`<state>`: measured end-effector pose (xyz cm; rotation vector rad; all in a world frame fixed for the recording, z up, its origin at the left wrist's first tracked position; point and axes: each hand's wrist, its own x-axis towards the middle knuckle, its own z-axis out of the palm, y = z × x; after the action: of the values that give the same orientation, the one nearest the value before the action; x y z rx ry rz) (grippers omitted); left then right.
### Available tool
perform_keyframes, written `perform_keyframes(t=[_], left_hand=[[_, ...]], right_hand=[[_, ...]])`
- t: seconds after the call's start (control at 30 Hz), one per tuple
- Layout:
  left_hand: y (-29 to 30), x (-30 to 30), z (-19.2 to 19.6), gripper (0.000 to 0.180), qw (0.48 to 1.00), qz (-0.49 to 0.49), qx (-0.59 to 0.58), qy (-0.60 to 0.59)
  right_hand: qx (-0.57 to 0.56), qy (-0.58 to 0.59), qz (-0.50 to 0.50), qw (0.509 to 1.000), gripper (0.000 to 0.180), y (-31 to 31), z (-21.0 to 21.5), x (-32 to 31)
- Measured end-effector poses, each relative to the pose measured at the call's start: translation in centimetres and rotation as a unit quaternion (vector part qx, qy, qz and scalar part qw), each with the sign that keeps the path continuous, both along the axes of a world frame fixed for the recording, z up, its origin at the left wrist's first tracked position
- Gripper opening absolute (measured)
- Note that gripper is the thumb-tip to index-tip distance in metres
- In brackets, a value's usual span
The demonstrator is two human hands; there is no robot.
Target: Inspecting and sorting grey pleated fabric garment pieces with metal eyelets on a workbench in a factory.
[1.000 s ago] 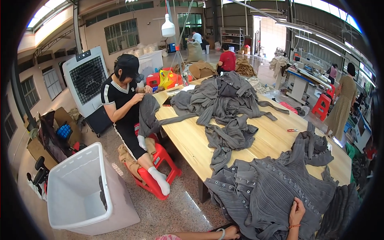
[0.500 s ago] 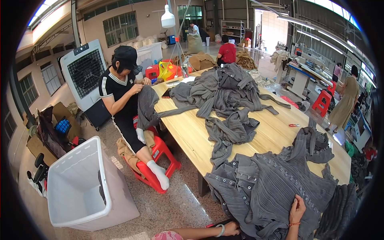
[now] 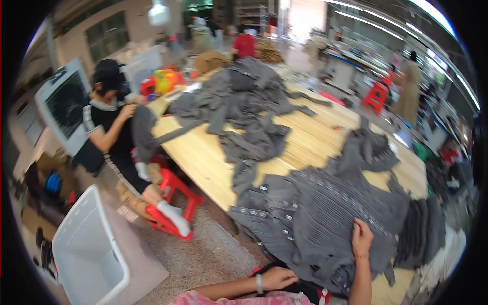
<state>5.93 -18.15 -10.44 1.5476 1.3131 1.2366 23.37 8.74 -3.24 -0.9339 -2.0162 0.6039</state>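
A dark grey ribbed garment (image 3: 325, 213) with rows of metal snaps or eyelets lies spread over the near end of the wooden table (image 3: 201, 173). On top of its right part rests my right hand (image 3: 362, 238), the fingers loosely bent and touching the cloth, with nothing visibly gripped. Low in the view, over my lap, lies my left hand (image 3: 278, 278). Its fingers are stretched out beside the garment's lower edge and hold nothing I can see. Some blur softens the picture.
More grey garments (image 3: 244, 96) are heaped at the table's far end. Folded dark garments (image 3: 419, 231) sit at the near right. On the left a person (image 3: 109, 127) on a red stool (image 3: 178, 203) handles grey cloth. A white bin (image 3: 119, 254) stands at lower left.
The whole view has swung, so the table and people sit further left. My left hand shows more fully, its fingers extended. My right hand stays on the garment.
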Motion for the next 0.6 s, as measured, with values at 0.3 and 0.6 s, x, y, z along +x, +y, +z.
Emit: perform_keyframes(t=[0.3,0.6], left_hand=[[8.2,-7.8,11.9,0.043,0.92,0.176,0.179,0.301],[8.0,-3.5,9.1,0.056,0.909,0.106,0.071,0.396]], right_hand=[[0.012,0.026,-0.026,0.999,0.017,-0.2,0.3,-0.3],[-0.031,-0.024,0.029,0.999,0.021,-1.2,1.5,2.5]])
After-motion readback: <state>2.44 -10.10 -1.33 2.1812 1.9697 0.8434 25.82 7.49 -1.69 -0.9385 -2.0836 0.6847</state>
